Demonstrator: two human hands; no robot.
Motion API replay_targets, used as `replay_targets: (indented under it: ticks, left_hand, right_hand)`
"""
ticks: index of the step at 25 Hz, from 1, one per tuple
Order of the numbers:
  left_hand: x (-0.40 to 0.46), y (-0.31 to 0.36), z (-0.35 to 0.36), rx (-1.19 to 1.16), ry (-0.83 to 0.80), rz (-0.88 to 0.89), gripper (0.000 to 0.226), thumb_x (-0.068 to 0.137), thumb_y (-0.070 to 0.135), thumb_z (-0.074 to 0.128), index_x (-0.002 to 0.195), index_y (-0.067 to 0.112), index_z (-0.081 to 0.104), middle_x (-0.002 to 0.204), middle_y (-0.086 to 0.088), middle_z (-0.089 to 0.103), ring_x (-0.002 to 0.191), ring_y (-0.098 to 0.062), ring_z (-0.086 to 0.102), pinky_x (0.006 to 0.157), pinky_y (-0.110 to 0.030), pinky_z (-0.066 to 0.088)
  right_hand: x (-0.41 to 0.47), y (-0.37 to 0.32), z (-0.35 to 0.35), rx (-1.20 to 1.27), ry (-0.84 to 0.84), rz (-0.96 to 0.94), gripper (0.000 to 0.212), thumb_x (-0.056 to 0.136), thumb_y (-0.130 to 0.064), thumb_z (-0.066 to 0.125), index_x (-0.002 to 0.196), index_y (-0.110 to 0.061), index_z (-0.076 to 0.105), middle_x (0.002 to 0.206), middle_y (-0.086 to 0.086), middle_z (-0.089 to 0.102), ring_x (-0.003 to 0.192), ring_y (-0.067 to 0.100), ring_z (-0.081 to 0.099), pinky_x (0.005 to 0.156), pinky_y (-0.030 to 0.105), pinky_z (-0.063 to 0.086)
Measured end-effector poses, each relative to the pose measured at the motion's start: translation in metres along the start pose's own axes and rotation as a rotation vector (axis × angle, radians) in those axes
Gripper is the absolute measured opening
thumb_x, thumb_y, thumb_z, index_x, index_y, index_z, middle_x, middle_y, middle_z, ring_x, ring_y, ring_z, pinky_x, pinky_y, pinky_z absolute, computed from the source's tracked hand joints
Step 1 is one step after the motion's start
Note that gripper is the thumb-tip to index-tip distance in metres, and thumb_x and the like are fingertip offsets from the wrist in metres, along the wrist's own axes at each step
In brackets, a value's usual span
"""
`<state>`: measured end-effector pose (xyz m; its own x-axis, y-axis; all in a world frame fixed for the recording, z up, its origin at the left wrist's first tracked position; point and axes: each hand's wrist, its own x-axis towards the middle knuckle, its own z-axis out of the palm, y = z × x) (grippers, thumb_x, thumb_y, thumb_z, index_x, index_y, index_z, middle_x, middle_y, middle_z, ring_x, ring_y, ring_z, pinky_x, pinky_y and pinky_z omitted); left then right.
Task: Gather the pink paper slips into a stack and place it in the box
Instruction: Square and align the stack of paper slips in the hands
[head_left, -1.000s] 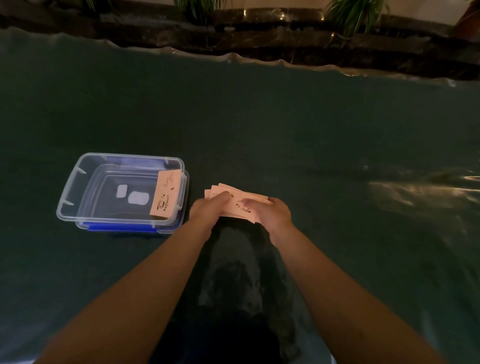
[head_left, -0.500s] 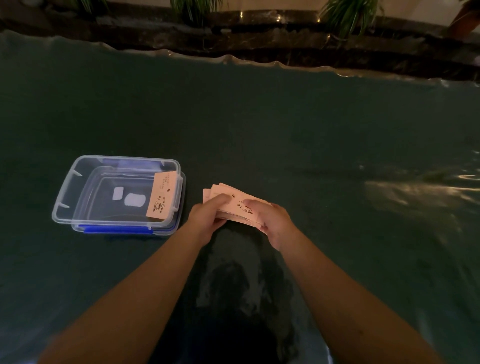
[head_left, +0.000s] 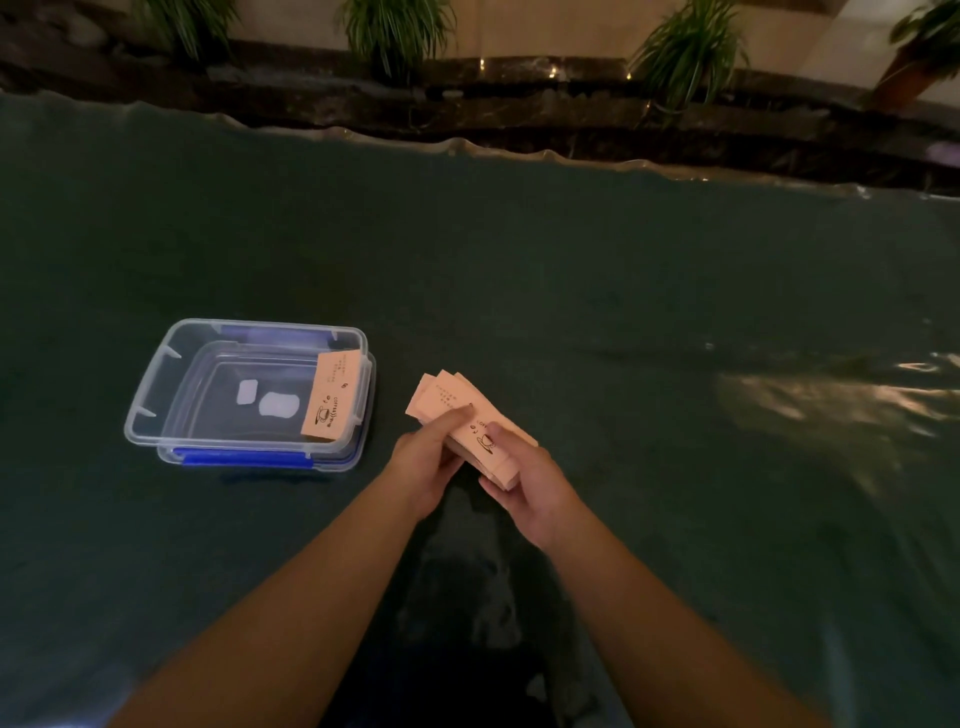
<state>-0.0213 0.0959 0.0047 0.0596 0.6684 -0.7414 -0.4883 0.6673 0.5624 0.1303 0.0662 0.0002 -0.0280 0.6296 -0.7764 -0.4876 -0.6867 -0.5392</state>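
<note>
A fanned stack of pink paper slips with a printed coffee-cup mark sits between both hands, just above the dark green table. My left hand grips its near left side with the thumb on top. My right hand holds the stack's near right end from below. A clear plastic box with blue clips stands to the left of the hands. One pink slip leans against the box's right inner wall.
The dark green cloth covers the whole table and wrinkles along the far edge. A dark ledge with potted plants runs behind it. Light glares on the cloth at the right.
The stack has turned more lengthwise and its far ends have fanned out. My right hand has slid toward the stack's near end.
</note>
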Motion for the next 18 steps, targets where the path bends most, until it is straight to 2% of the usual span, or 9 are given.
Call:
replay_targets:
  ticks: [2,3,5,6,9,11,15,17,18]
  left_hand:
    - [-0.008,-0.002,0.000,0.020,-0.056,-0.038,0.042,0.083,0.013,0.084,0.122,0.008,0.069,0.099,-0.012,0.083,0.106,-0.029,0.074,0.082,-0.039,0.060]
    - [-0.011,-0.003,0.000,0.038,-0.079,-0.057,0.044,0.082,0.013,0.085,0.123,0.010,0.069,0.103,-0.013,0.082,0.110,-0.031,0.072,0.087,-0.043,0.060]
    - [-0.017,-0.002,-0.002,0.094,-0.117,-0.070,0.046,0.081,0.015,0.085,0.124,0.011,0.069,0.110,-0.014,0.081,0.116,-0.034,0.070,0.099,-0.049,0.057]
    - [-0.020,-0.001,-0.005,0.137,-0.143,-0.059,0.046,0.082,0.014,0.085,0.125,0.011,0.069,0.109,-0.013,0.081,0.116,-0.033,0.070,0.100,-0.048,0.057]
    - [-0.028,0.010,-0.020,0.345,-0.254,0.000,0.053,0.082,0.009,0.083,0.130,0.018,0.063,0.105,-0.001,0.082,0.101,-0.021,0.078,0.078,-0.036,0.063]
    - [-0.033,0.017,-0.029,0.549,-0.343,0.001,0.066,0.074,0.005,0.087,0.131,0.025,0.059,0.108,0.003,0.081,0.099,-0.015,0.078,0.073,-0.031,0.063]
    - [-0.042,0.021,-0.034,0.883,-0.349,0.042,0.093,0.068,-0.003,0.083,0.146,0.027,0.042,0.131,-0.002,0.065,0.127,-0.025,0.059,0.106,-0.053,0.050]
    - [-0.043,0.019,-0.036,0.948,-0.342,0.128,0.092,0.071,-0.006,0.080,0.146,0.029,0.039,0.133,0.000,0.062,0.129,-0.023,0.057,0.109,-0.053,0.048]
    - [-0.043,0.018,-0.038,0.974,-0.346,0.181,0.090,0.072,-0.005,0.080,0.145,0.029,0.039,0.132,0.002,0.062,0.128,-0.020,0.058,0.108,-0.049,0.049]
  right_hand:
    - [-0.009,0.004,0.001,-0.007,-0.029,-0.008,0.065,0.083,-0.027,0.090,0.139,-0.013,0.059,0.117,0.008,0.083,0.106,0.020,0.080,0.082,0.037,0.062]
    - [-0.012,0.006,0.001,-0.026,-0.040,-0.009,0.066,0.082,-0.028,0.091,0.138,-0.014,0.058,0.116,0.008,0.083,0.104,0.019,0.081,0.079,0.036,0.062]
    - [-0.018,0.006,-0.001,-0.106,-0.055,-0.011,0.069,0.081,-0.030,0.092,0.137,-0.013,0.057,0.120,0.009,0.082,0.109,0.022,0.079,0.082,0.037,0.063]
    - [-0.020,0.005,-0.003,-0.167,-0.065,-0.011,0.070,0.080,-0.030,0.093,0.137,-0.012,0.057,0.123,0.010,0.080,0.113,0.024,0.077,0.086,0.039,0.063]
    - [-0.024,0.002,-0.013,-0.420,-0.142,0.000,0.080,0.068,-0.032,0.097,0.136,-0.014,0.057,0.128,0.008,0.077,0.120,0.026,0.072,0.099,0.043,0.061]
    - [-0.024,0.001,-0.016,-0.631,-0.214,-0.021,0.088,0.061,-0.031,0.096,0.138,-0.020,0.055,0.131,0.001,0.075,0.121,0.021,0.071,0.104,0.043,0.058]
    - [-0.020,0.010,-0.010,-0.895,-0.281,-0.154,0.088,0.064,-0.010,0.089,0.141,-0.034,0.052,0.129,-0.008,0.074,0.120,0.013,0.070,0.102,0.041,0.059]
    - [-0.018,0.016,-0.005,-0.872,-0.262,-0.224,0.090,0.061,-0.005,0.086,0.137,-0.038,0.052,0.126,-0.008,0.075,0.119,0.015,0.072,0.098,0.038,0.061]
    - [-0.018,0.020,-0.002,-0.862,-0.252,-0.264,0.087,0.060,-0.005,0.086,0.131,-0.043,0.053,0.121,-0.012,0.077,0.116,0.012,0.073,0.091,0.030,0.062]
